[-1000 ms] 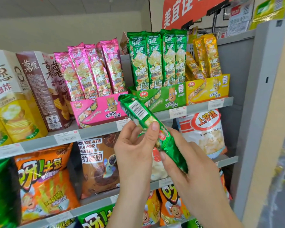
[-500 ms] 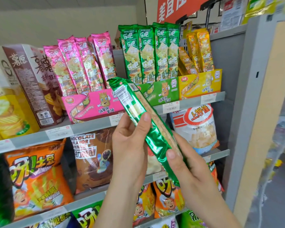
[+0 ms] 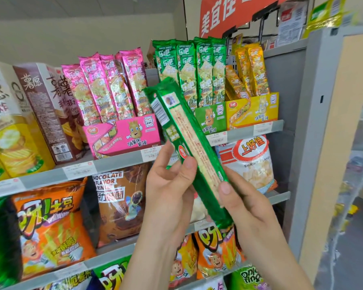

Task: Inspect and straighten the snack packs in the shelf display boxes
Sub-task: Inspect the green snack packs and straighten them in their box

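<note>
A long green snack pack is held up in front of the shelf, tilted with its top to the upper left and its printed back facing me. My left hand grips its middle from the left, thumb on the front. My right hand holds its lower end. Behind it stand three display boxes on the top shelf: a pink box with pink packs, a green box with upright green packs, and a yellow box with yellow packs, some leaning.
Tall chip cartons stand left of the pink box. Lower shelves hold orange chip bags, a brown chocolate-flavour bag and a white shrimp flakes bag. A grey shelf upright bounds the right side, with an aisle beyond.
Both hands have raised the green pack and turned it more upright, rotating it so its back seam and text panel face me. The view has shifted slightly toward the shelf.
</note>
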Available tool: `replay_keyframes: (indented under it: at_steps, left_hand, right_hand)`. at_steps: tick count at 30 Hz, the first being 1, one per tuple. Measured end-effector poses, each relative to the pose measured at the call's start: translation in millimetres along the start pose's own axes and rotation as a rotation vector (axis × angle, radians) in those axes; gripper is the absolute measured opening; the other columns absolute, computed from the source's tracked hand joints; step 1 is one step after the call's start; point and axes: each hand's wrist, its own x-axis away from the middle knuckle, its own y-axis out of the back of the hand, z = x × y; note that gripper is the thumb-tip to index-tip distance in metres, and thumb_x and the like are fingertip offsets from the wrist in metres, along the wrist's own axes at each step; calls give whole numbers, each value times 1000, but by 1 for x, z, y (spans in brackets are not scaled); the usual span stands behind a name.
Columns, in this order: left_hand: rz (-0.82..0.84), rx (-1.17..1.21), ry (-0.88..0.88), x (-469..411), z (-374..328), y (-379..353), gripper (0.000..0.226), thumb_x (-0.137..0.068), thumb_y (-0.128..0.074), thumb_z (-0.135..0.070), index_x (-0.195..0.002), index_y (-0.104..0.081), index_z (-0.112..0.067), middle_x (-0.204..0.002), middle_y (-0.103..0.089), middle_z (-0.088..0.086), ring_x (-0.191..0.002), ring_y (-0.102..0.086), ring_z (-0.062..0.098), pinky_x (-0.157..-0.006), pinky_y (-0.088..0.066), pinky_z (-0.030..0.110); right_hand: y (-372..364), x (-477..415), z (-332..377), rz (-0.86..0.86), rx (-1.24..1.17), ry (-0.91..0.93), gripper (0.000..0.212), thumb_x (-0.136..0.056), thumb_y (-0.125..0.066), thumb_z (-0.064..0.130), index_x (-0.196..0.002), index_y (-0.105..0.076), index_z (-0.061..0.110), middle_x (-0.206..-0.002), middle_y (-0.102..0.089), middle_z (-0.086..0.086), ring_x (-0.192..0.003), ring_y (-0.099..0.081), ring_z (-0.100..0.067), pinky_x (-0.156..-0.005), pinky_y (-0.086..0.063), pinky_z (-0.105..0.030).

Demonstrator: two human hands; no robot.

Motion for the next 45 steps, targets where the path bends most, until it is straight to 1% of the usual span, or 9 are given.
replay_keyframes:
  at_steps: [2,5,11,18,31,37,40,43,45]
  left_hand:
    - [10,39,18,0,-3,1,88,-69,-84,-15,-143,-38,-6,-97,-72,12,-85,-68,23,-73,-58,34]
    - [47,-140,8,1,0,-3,43,-83,-71,-26,-124,-61,-19,-100,-71,1,-89,-66,13,-76,-55,26]
    - [-9,-357,-30,0,1,-6,16,-70,-81,-34,-83,-72,-33,-77,-66,-5,-75,-63,9,-68,-52,25]
    - [59,38,-22,-11,-7,2,50,-74,-67,-19,-117,-48,-1,-91,-69,14,-81,-68,26,-74,-58,38]
    - [76,306,155,-10,1,22,42,-97,-41,-29,-105,-73,-3,-102,-68,12,-94,-66,25,-93,-51,36]
    - [-76,-84,20,-16,-15,14,47,-78,-68,-35,-116,-62,-8,-105,-66,5,-98,-62,20,-84,-51,32]
    - [-60,-279,-93,-23,-21,13,37,-83,-66,-18,-117,-56,-5,-100,-69,4,-92,-64,17,-86,-54,36]
    - [-95,-414,-107,-28,-30,8,94,-74,-76,-25,-147,-22,3,-140,-50,20,-119,-56,26,-102,-45,53]
    - [-33,-434,-136,-28,-33,8,102,-72,-77,-24,-149,-13,-1,-149,-37,25,-132,-45,34,-105,-38,63]
  right_hand:
    - [-1,1,0,30,37,2,35,-87,-58,47,-122,-62,49,-106,-72,13,-82,-67,-7,-62,-56,-24]
    - [-1,6,-6,-140,266,80,34,-86,-66,43,-119,-61,49,-109,-70,9,-94,-67,-12,-77,-58,-38]
    - [-5,11,-12,-278,721,268,40,-79,-65,51,-114,-55,37,-98,-51,14,-92,-54,4,-71,-39,-3]
    - [3,14,-8,-98,133,11,47,-72,-73,58,-117,-59,54,-108,-71,17,-94,-69,-8,-74,-54,-20]
    - [-16,29,-4,-358,368,199,42,-67,-77,43,-108,-69,39,-88,-72,17,-76,-67,-5,-69,-46,-6]
    - [-2,27,-18,-297,512,204,80,-72,-78,-8,-113,-54,56,-110,-65,20,-91,-67,-8,-74,-53,-17]
    - [2,24,-16,-126,166,48,59,-77,-78,8,-111,-54,50,-108,-72,9,-87,-72,-15,-72,-56,-20]
    - [-1,19,-16,-76,-74,-77,46,-85,-76,25,-124,-55,39,-108,-74,5,-95,-73,-17,-76,-55,-18]
    - [-4,13,-19,-186,-75,-84,42,-86,-68,29,-127,-58,34,-103,-76,8,-94,-73,-13,-76,-56,-19]
